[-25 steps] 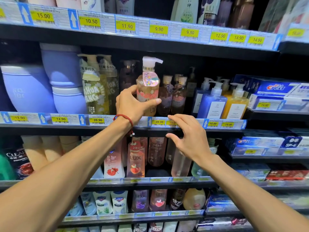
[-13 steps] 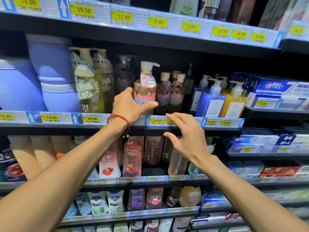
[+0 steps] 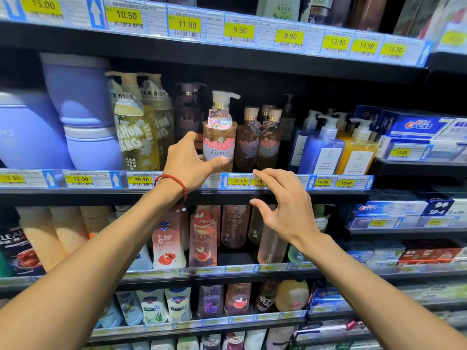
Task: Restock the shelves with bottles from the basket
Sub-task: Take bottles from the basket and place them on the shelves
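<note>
Head view: the Kustie pump bottle is now stood upright at the front edge of the middle shelf, lower than a second ago, when it was tilted and raised. It is gripped low by the left hand, thumb across its front. The right hand is held spread and empty just below the shelf lip. Placement is judged nearly done; the basket is not seen
</note>
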